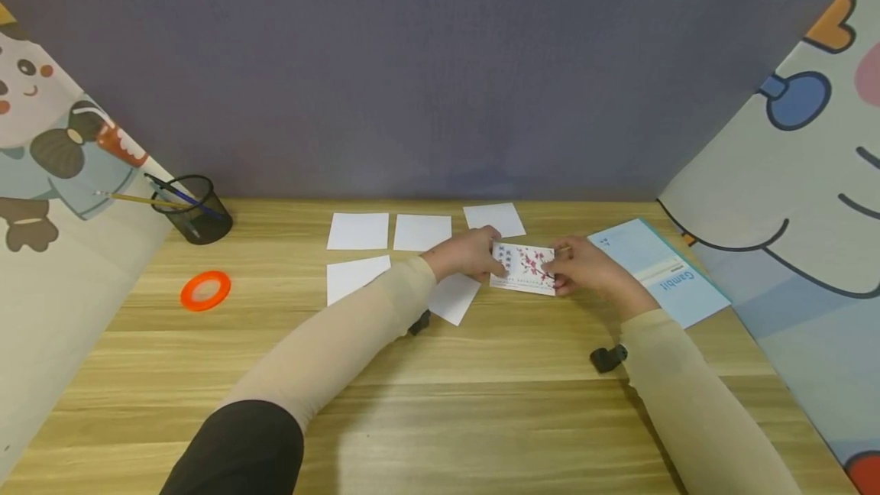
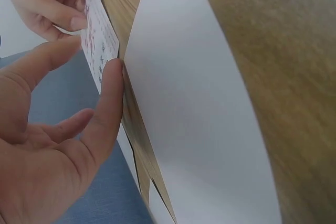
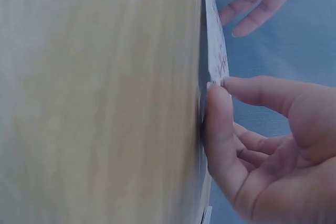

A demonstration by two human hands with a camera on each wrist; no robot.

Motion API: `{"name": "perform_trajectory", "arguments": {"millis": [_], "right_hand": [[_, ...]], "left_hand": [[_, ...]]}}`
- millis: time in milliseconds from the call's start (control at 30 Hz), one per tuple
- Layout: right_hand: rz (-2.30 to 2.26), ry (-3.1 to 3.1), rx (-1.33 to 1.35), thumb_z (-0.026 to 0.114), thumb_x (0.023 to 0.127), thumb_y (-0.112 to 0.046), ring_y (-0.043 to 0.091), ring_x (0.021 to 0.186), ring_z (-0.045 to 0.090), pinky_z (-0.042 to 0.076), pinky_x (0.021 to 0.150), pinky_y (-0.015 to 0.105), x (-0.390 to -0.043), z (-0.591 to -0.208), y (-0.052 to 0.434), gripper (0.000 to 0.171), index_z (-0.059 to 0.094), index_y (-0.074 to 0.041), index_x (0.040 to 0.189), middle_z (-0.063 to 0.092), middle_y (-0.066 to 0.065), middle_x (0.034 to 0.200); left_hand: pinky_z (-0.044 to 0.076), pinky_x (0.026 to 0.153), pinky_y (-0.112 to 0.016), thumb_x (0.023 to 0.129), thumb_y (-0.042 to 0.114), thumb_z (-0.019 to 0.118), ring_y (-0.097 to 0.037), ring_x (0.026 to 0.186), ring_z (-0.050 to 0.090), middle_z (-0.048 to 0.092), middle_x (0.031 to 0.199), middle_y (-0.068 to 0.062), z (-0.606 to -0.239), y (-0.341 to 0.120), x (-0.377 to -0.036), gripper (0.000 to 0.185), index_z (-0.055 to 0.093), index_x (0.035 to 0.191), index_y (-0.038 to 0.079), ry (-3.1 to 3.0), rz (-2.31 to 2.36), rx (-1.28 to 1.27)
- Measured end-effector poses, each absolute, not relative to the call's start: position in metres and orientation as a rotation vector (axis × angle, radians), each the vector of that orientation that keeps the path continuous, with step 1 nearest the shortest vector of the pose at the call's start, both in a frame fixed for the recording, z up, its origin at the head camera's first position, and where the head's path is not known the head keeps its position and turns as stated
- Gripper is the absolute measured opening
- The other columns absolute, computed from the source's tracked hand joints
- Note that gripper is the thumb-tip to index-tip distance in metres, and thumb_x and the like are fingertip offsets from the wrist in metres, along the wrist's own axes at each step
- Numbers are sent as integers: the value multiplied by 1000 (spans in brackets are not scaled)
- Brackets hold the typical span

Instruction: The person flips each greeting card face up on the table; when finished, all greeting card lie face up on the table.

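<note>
A white card (image 1: 524,269) printed with red blossoms and dark characters is held slightly tilted above the wooden table. My right hand (image 1: 584,270) pinches its right edge between thumb (image 3: 257,92) and index finger. At the left edge is my left hand (image 1: 464,252), its index finger (image 2: 111,85) straight against the card and its thumb spread apart from that finger. Below the left hand lies a blank white sheet (image 1: 454,299), partly hidden by the hand and sleeve. Another blank sheet (image 1: 352,278) is partly covered by the left forearm.
Along the back lie more white sheets (image 1: 357,231), one of them (image 1: 495,218) just behind the card. A pale blue pad (image 1: 663,273) marked Gambit lies at right. A mesh pen cup (image 1: 199,212) and an orange tape ring (image 1: 205,291) are at left.
</note>
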State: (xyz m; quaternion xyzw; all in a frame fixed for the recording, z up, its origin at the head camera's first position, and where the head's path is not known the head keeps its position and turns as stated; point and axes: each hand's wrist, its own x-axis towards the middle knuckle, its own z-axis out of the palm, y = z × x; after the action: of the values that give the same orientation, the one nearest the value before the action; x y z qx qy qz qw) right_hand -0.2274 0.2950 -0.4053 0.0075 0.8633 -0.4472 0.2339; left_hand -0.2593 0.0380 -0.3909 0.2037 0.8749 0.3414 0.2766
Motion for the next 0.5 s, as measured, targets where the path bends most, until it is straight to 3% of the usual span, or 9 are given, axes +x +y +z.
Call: {"name": "perform_trajectory", "arguments": {"millis": [333,500], "right_hand": [[-1074,2457,-58,68,105,-19,18,81,68,68,75,35,-231,-407,296,70,33,14,156,63,15,102],[-1043,2478,-44,69,104,-18,20,83,70,69,76,36,-232,-406,294,69,36,15,154,62,19,109]], "left_hand": [[60,73,-23,96,25,80,-13,77,69,63,142,-12,-389,38,-258,87,32,167,10,2359,861,541],[59,77,-25,97,27,80,-14,79,72,58,151,-13,-387,37,-258,88,31,168,12,2348,851,543]]}}
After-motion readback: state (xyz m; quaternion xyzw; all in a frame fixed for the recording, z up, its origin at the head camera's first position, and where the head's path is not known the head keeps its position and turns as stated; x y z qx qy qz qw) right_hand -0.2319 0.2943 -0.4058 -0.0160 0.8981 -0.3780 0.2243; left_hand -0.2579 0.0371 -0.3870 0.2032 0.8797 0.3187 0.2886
